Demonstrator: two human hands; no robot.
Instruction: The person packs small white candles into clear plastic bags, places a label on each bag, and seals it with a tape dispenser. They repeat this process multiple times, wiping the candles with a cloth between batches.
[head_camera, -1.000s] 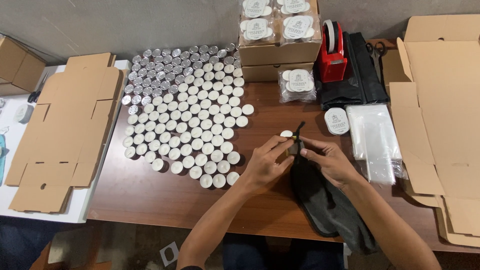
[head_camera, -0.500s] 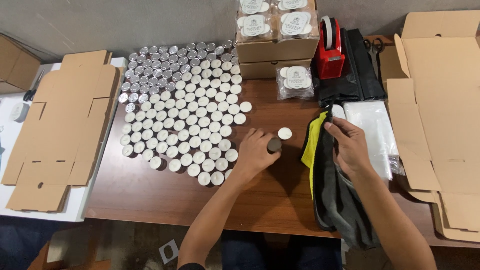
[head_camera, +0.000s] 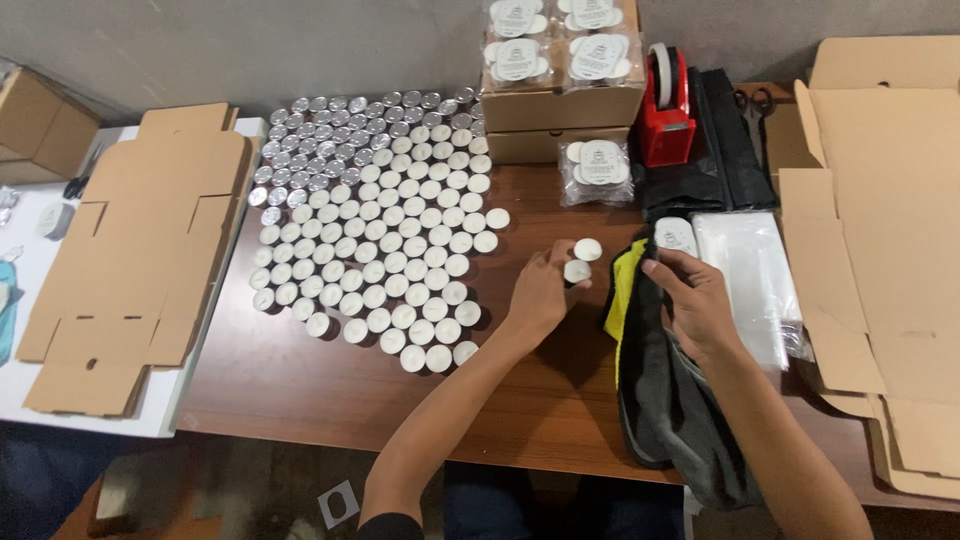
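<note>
The left hand (head_camera: 540, 295) pinched 1 tealight (head_camera: 576, 271) beside another tealight (head_camera: 588, 249). The right hand (head_camera: 695, 300) gripped the dark pouch (head_camera: 670, 400), fingers closed on its mouth, seemingly holding it open.

A brown wooden table (head_camera: 300, 390) carries rows of white tealight candles (head_camera: 380, 250) left of the hands, stacked cardboard boxes (head_camera: 560, 120) beyond them, and clear plastic bags (head_camera: 750, 270) right.

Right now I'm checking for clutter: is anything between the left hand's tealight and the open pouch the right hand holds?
Nothing visible: bare table separates the tealight in the left hand from the pouch under the right hand.
</note>
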